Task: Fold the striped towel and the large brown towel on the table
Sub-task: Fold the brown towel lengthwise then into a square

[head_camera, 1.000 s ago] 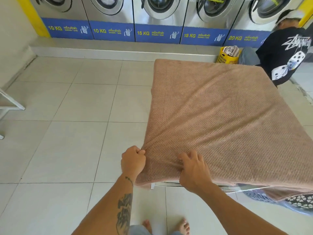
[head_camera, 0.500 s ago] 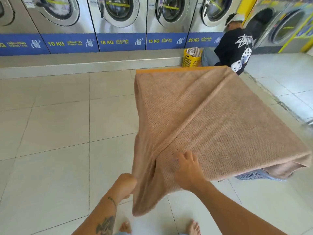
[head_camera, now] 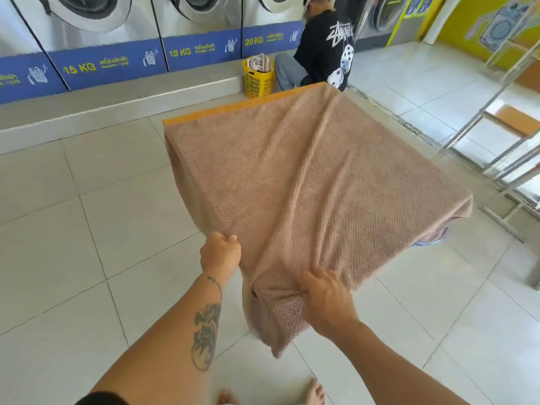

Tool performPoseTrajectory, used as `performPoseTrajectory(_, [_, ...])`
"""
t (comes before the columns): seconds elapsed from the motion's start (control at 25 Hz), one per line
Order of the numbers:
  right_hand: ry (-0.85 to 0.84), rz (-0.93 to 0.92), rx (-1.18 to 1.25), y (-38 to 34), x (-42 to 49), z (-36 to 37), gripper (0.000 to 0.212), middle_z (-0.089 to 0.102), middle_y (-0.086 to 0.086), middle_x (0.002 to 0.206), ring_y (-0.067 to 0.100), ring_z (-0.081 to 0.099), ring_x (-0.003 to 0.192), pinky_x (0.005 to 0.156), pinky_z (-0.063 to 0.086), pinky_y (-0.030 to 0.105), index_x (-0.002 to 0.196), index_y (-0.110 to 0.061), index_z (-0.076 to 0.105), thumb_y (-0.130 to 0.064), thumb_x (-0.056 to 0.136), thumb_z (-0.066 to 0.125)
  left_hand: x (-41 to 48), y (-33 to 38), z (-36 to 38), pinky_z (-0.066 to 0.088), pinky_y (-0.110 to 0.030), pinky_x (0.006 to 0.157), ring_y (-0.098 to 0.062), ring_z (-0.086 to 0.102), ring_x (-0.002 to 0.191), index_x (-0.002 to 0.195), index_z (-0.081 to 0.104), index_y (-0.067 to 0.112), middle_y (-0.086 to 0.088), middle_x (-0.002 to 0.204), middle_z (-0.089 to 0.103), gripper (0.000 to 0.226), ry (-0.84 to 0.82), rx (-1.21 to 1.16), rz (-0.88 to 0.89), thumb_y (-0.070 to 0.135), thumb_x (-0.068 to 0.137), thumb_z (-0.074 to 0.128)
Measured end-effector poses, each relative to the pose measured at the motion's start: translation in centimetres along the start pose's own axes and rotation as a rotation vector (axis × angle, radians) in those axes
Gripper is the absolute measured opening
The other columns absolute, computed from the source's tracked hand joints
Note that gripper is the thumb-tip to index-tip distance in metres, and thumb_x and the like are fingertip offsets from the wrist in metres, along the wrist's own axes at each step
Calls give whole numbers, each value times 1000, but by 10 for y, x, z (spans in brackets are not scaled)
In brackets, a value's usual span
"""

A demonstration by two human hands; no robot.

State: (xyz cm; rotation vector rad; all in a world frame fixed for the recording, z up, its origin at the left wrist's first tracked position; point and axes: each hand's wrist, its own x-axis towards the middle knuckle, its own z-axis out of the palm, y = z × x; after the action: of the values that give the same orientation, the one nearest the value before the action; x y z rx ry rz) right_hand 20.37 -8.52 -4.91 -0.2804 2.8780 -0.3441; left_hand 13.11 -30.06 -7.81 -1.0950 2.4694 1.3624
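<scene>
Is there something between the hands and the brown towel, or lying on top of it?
Nothing visible. The left hand and the right hand both hold the towel at its near edge, and nothing lies on it.

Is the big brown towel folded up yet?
Mostly spread: the brown towel lies open, its near edge gripped by left hand and right hand.

Washing machines [head_camera: 87, 19] line a pale tiled floor [head_camera: 73, 244], perhaps chairs [head_camera: 514, 119] at right.
</scene>
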Motion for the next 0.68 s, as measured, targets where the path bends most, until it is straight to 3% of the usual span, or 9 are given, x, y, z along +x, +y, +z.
performPoseTrajectory(0.16, [24, 81, 27, 24, -13, -3, 21, 54, -4, 96, 24, 53, 95, 69, 45, 35, 92, -19, 57, -1, 83, 49, 3, -16, -8, 50, -46, 83, -38, 61, 96, 91, 59, 5, -16, 101, 65, 20, 78, 129, 115, 19, 99, 47])
performPoseTrajectory(0.28, [-34, 107, 34, 21, -21, -10, 25, 55, -3, 104, 24, 54, 102, 77, 48, 35, 98, -20, 61, -3, 83, 49, 0, -34, -19, 50, -44, 73, -38, 61, 87, 88, 57, 5, -15, 93, 64, 20, 112, 157, 100, 16, 98, 44])
performPoseTrajectory(0.48, [-16, 30, 174, -15, -7, -21, 45, 57, 1, 113, 25, 57, 103, 82, 51, 36, 116, -21, 60, 2, 80, 47, -1, -45, -36, 40, -33, 62, -26, 55, 72, 91, 59, 8, -13, 91, 65, 14, -14, 195, -23, 14, 91, 46])
performPoseTrajectory(0.68, [-55, -18, 253, -48, 28, -35, 53, 50, 2, 126, 24, 51, 115, 92, 52, 38, 131, -24, 51, 1, 84, 51, -1, -1, -59, 42, -30, 59, -20, 56, 70, 79, 58, 14, -5, 81, 64, 12, -73, 107, 77, 11, 85, 48])
